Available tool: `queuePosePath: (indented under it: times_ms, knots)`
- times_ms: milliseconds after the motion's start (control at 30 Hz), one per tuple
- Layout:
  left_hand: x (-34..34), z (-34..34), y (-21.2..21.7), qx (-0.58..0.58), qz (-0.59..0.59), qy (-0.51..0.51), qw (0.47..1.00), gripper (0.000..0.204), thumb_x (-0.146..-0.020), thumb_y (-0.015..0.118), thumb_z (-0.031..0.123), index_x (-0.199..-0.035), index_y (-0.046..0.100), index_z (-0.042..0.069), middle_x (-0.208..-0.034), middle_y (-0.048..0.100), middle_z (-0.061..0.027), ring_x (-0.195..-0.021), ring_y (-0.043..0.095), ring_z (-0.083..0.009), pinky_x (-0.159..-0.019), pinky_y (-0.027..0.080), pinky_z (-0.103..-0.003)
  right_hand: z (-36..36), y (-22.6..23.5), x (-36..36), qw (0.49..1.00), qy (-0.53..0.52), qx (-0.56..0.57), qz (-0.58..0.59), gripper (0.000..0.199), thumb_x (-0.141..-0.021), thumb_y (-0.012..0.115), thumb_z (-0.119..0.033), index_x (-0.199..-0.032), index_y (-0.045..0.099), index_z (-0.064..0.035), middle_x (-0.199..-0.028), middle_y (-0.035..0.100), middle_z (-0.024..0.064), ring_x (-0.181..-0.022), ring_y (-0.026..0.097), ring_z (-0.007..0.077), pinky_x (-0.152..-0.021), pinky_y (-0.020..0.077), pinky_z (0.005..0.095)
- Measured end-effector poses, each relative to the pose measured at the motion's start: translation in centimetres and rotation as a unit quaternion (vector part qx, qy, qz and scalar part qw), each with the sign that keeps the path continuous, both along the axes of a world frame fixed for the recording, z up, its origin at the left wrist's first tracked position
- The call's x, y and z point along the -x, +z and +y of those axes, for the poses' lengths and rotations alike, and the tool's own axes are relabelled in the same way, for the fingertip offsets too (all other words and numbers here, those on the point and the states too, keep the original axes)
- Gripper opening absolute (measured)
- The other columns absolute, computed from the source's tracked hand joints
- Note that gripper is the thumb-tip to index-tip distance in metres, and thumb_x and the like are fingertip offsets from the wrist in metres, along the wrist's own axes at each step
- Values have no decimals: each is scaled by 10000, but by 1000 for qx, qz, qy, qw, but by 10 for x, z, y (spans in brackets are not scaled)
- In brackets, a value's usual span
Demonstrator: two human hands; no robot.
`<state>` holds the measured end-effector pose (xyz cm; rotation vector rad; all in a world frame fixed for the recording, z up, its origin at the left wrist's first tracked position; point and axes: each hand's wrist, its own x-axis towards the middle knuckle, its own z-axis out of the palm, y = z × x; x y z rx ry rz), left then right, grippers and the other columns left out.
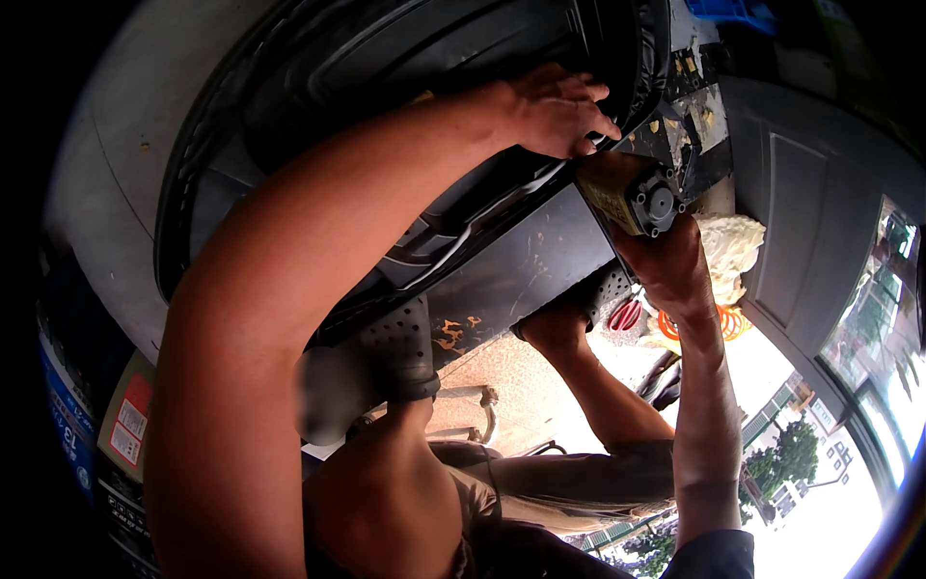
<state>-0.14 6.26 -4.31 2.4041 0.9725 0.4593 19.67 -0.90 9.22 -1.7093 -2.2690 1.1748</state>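
A large black moulded shell [463, 48], with dark soft-looking material along its rim, lies in front of me. My left hand [562, 111] reaches across it to the far right edge, fingers bent down and pinching at the rim; what lies under the fingertips is partly hidden. Close beside it, my right hand [670, 261] is wrapped round a boxy yellowish power tool that looks like an air staple gun [617, 193]. Its black bolted end cap faces up toward me. The tool's nose is hidden near the shell's edge, just below my left fingers.
A dark flat board [531, 256] stands under the shell, with my shoes [400, 338] by it. Red-handled scissors [625, 315], an orange coiled hose [728, 323] and a pale crumpled bundle [728, 246] lie at right. Boxes [125, 420] stand at left, a grey door [810, 212] at right.
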Motion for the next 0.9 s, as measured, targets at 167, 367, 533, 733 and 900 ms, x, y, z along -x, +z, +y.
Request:
queuePosePath:
  times_ms: [167,367,533,733,900]
  knots:
    - [-5,5,-6,-7,-13,-16,1000,422,-853,651,289,-1270,694,243,-1239,623,-148,-1121,610,-319,-960,509,-447,1,-1,7,994,-80,69,-26,376,-784,650,-14,-1151,585,32,-935,684,227,-890,699,332,-814,535,394]
    - [3,-3,-9,-12,-18,13,1000,442,-901,652,333,-1340,635,280,-1303,577,-143,-1201,570,-306,-1006,495,-440,0,16,-8,993,-96,32,57,307,-798,681,-13,-1098,640,36,-939,706,194,-883,715,306,-805,548,351]
    - [5,5,10,30,22,-24,999,546,-808,723,281,-1345,634,245,-1347,564,-160,-1220,572,-310,-982,515,-438,23,35,-20,998,63,-26,-17,241,-827,660,-9,-1062,656,42,-970,714,114,-892,651,130,-799,535,317]
    - [8,3,6,21,-14,-18,1000,614,-733,749,278,-1333,636,213,-1320,565,-161,-1184,580,-322,-947,531,-448,30,24,-8,1000,8,-12,16,285,-823,658,-16,-1099,623,41,-933,706,123,-866,634,146,-801,525,316]
    - [7,5,21,65,44,-35,996,595,-814,691,387,-1384,606,241,-1354,549,-119,-1224,541,-296,-1028,462,-427,29,10,-11,999,26,-10,-18,300,-813,653,-27,-1103,619,38,-894,694,156,-837,642,166,-787,529,333]
